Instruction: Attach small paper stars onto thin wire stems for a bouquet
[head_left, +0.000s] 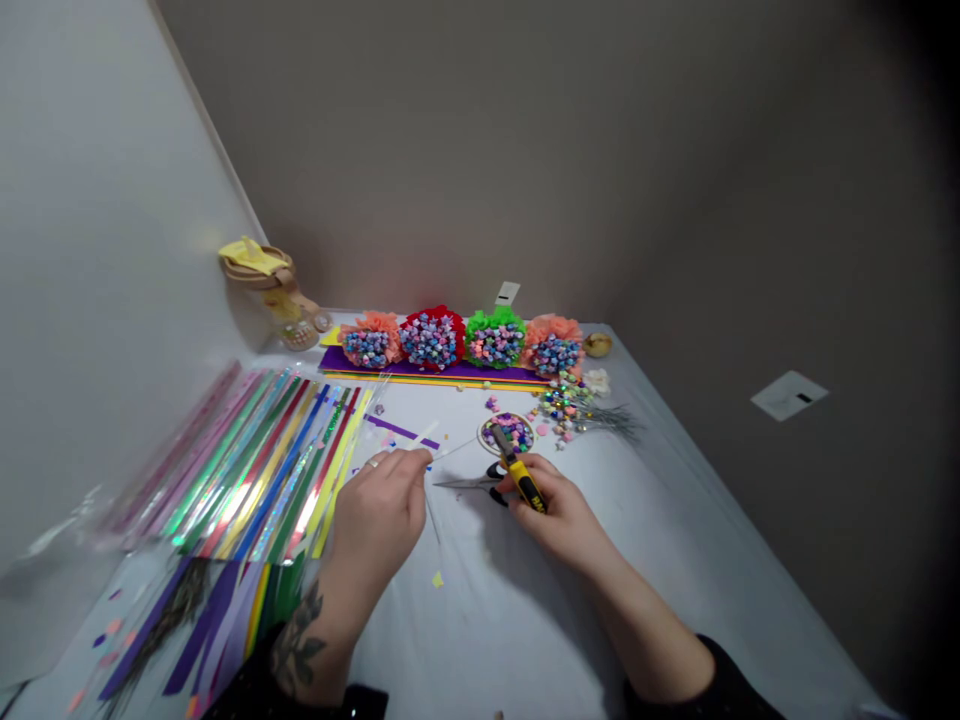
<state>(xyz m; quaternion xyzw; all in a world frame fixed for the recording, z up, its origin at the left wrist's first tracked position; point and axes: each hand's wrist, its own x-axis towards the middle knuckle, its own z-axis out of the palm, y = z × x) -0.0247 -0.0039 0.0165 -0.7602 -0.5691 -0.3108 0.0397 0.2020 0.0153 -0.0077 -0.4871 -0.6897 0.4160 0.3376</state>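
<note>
My left hand (382, 505) is closed in a pinch on a thin wire (431, 505) with a pale paper strip (424, 436) at its fingertips. My right hand (559, 505) is wrapped round a yellow and black tool (517, 472), whose tip points toward a small round dish of coloured paper stars (508, 432). Black-handled scissors (472, 482) lie on the table between both hands.
Shiny coloured paper strips (262, 465) fan out at the left. Several paper-star bouquets (457, 340) stand on a purple sheet at the back, beside a jar (277, 295). Loose stars and wires (581, 410) lie at the right. The white table (675, 520) ends near the wall.
</note>
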